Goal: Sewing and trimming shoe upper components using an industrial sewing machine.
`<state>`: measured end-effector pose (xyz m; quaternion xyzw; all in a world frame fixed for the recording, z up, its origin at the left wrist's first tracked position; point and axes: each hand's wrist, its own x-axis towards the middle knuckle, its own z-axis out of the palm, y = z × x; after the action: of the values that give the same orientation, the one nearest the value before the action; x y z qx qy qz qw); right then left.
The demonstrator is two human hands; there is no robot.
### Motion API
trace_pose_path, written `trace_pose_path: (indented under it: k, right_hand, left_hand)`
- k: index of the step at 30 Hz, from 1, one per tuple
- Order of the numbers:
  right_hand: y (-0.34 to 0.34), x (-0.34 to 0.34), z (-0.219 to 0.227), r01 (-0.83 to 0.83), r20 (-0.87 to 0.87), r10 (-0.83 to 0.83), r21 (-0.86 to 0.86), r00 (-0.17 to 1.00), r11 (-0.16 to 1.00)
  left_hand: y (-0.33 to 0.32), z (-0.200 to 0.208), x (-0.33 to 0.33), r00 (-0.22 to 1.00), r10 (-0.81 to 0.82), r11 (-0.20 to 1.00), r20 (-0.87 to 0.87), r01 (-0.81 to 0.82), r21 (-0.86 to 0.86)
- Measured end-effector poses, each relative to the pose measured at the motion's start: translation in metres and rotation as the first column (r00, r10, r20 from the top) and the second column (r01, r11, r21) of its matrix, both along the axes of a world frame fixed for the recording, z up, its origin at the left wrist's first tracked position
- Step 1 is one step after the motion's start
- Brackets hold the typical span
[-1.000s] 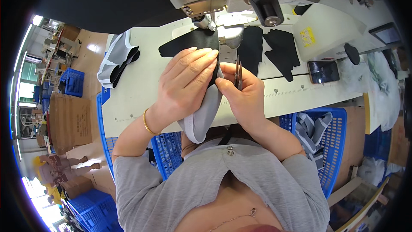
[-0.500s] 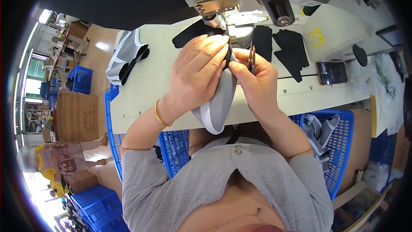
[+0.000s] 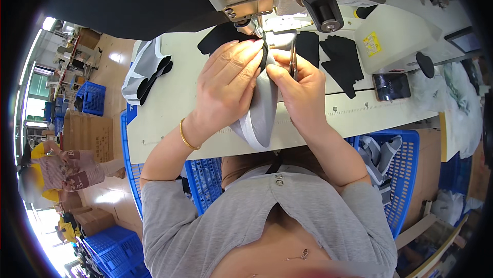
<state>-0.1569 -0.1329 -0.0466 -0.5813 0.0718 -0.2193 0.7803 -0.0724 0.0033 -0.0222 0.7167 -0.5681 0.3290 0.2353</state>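
Observation:
A grey fabric piece [image 3: 263, 116] with a white edge and a black strip [image 3: 264, 56] along its top runs up to the sewing machine's needle area [image 3: 261, 27]. My left hand [image 3: 226, 82] is closed over its left side, fingertips close to the presser foot. My right hand [image 3: 300, 85] pinches the right edge between thumb and finger. Dark metal thread snips [image 3: 293, 61] stick up from among the right hand's fingers. The fabric's lower end hangs toward the table's front edge. My fingers hide part of the seam.
Black cut pieces [image 3: 341, 62] lie right of the needle, another [image 3: 221, 39] to its left. Grey-and-black pieces [image 3: 146, 72] rest on the table's left end. A phone [image 3: 391, 87] lies at right. Blue baskets [image 3: 405, 175] stand below the table. A person [image 3: 67, 170] is far left.
The grey fabric has moved a little up toward the needle, its lower end now higher. Both hands keep their hold. The view has shifted slightly, and the person at far left has changed posture.

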Motion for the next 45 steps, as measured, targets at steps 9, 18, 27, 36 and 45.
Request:
trace_pose_path:
  k: [9, 18, 27, 36, 45]
  right_hand:
    - [0.0, 0.005, 0.001, 0.034, 0.036, -0.033, -0.029, 0.999, 0.999]
    - [-0.002, 0.005, -0.001, 0.052, 0.042, -0.05, -0.052, 0.998, 0.997]
    - [-0.004, 0.003, -0.003, 0.052, -0.011, -0.052, -0.069, 0.999, 0.996]
    - [-0.01, 0.009, -0.008, 0.068, -0.032, -0.076, -0.199, 0.997, 0.978]
    - [0.008, -0.003, -0.026, 0.146, 0.305, 0.047, -0.578, 0.951, 0.803]
  left_hand:
    - [-0.001, 0.0, 0.004, 0.999, 0.002, 1.0, -0.042, -0.003, -0.019]
    - [-0.002, 0.0, 0.005, 0.999, 0.005, 0.999, -0.038, -0.007, -0.034]
    - [0.013, -0.021, -0.002, 0.869, 0.181, 0.832, -0.461, -0.385, -0.4]
    - [0.018, -0.023, 0.025, -0.231, -0.513, 0.849, -0.827, -0.277, -0.45]
    - [0.078, 0.0, 0.002, 0.315, 0.082, 0.992, -0.946, -0.121, 0.045]
